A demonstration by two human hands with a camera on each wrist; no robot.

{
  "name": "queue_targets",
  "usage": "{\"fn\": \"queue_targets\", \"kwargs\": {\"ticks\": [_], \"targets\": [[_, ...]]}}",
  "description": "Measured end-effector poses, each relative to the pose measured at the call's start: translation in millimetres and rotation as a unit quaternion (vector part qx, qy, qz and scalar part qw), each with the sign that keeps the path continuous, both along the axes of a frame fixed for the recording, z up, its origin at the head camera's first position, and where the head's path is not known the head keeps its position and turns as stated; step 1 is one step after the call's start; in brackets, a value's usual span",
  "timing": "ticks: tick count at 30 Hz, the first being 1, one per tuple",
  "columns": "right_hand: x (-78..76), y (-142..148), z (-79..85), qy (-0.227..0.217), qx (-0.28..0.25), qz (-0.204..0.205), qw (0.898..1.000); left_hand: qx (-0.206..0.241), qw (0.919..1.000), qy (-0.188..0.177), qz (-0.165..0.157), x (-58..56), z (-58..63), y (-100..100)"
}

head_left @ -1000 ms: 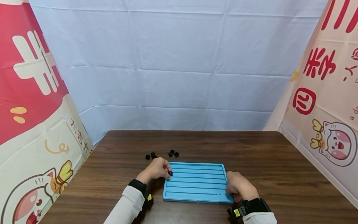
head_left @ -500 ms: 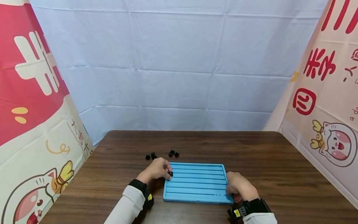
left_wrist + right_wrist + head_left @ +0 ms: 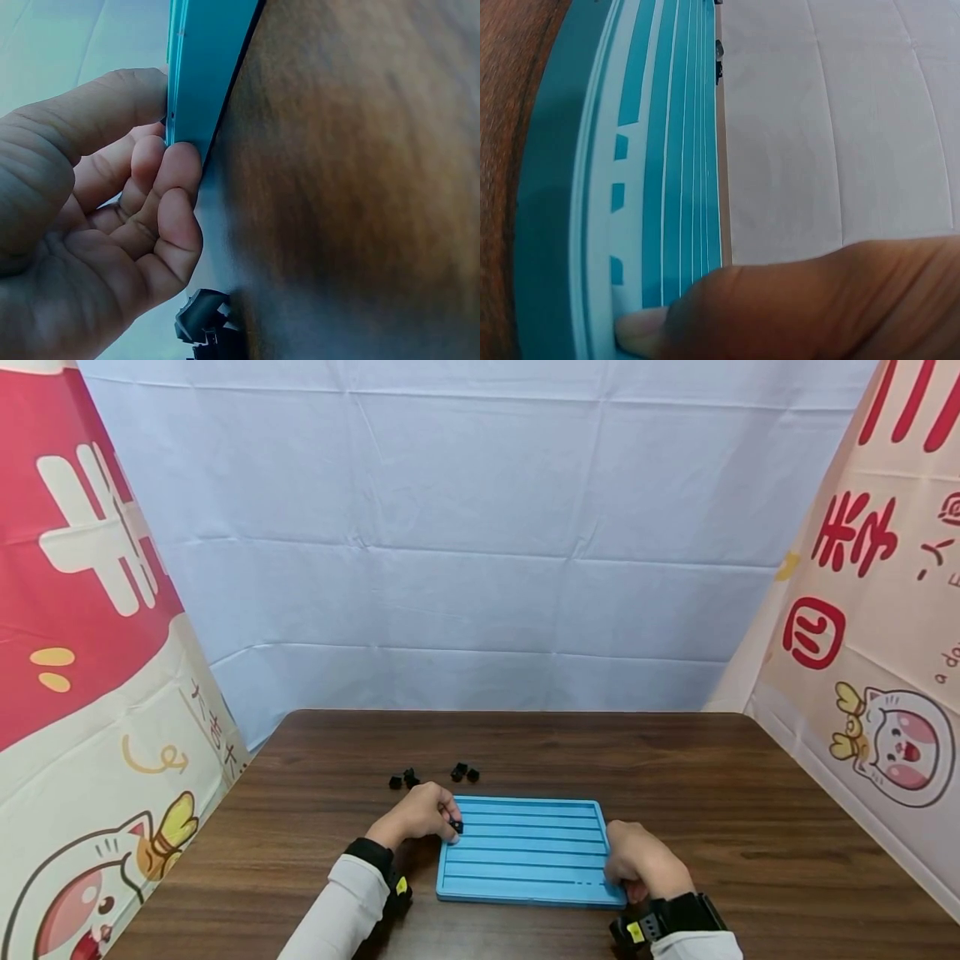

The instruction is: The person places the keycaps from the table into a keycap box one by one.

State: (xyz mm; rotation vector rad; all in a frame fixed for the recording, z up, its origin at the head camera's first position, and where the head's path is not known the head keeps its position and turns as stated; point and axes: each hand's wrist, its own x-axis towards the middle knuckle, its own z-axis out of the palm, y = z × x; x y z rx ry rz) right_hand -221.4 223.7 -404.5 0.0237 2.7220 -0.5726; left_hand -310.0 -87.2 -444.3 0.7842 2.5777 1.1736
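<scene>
A light blue tray (image 3: 525, 852) with long parallel grooves lies flat on the table. At its left edge my left hand (image 3: 420, 814) pinches a small black block-like piece (image 3: 456, 827) over the tray's rim. The left wrist view shows the thumb on the upper side and other fingers (image 3: 180, 169) against the tray's side; the piece is almost wholly hidden there. My right hand (image 3: 645, 860) grips the near right corner of the tray. In the right wrist view, one fingertip (image 3: 643, 330) presses on its top beside several short slots; the other fingers are hidden.
Behind the tray's left part sit small black pieces in two groups, one at the left (image 3: 408, 777) and one nearer the middle (image 3: 463, 772). The brown wooden table (image 3: 750, 827) extends to both sides. A pale cloth (image 3: 480, 568) hangs behind it, with printed cloths at the sides.
</scene>
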Motion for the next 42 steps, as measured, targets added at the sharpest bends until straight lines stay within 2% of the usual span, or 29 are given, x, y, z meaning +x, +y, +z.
{"fn": "queue_targets", "kwargs": {"ticks": [17, 34, 38, 42], "targets": [[-1.2, 2.0, -1.3, -0.008, -0.016, -0.01, 1.0, 0.005, 1.0, -0.005, 0.001, 2.0, 1.7, -1.2], [-2.9, 2.7, -2.1, -0.014, -0.016, -0.016, 1.0, 0.003, 0.9999, 0.011, -0.005, -1.6, -0.3, -3.5], [-2.6, 2.5, -2.6, -0.013, -0.019, -0.014, 1.0, -0.001, 0.9991, 0.041, -0.011, -3.2, -0.5, -4.9], [-2.6, 2.5, -2.4, -0.014, -0.017, -0.011, 1.0, -0.027, 0.9941, 0.105, -0.002, -3.4, 1.8, -4.5]]}}
